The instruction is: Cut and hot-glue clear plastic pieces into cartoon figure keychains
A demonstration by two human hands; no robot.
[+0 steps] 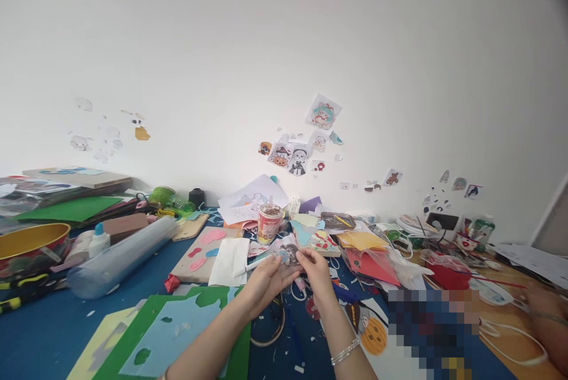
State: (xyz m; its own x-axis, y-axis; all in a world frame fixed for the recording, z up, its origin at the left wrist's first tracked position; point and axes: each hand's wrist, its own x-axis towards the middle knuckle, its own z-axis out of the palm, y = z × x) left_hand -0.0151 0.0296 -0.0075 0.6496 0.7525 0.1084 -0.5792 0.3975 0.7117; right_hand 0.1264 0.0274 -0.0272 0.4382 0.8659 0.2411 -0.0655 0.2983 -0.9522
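Between my two hands, above the middle of the blue table, is a small flat printed cutout [289, 253] in grey, white and blue; its picture is too small to make out. My left hand [268, 278] supports it from the left, with thumb and fingers closed on its edge. On the opposite side, the fingertips of my right hand [314, 269] pinch it. Just beyond stands a lidded drink cup [269, 225] with a straw. Below my wrists lie a blue pen [294, 332] and scattered paper scraps.
Light blue foam sheet [171, 332] with cut holes lies on green sheets, front left. A clear plastic roll [119, 258] and glue bottle [99, 240] are further left. Paper stacks [370, 255] stand right. Another person's arm [548, 321] rests at the far right. Paper cutouts [299, 158] hang on the wall.
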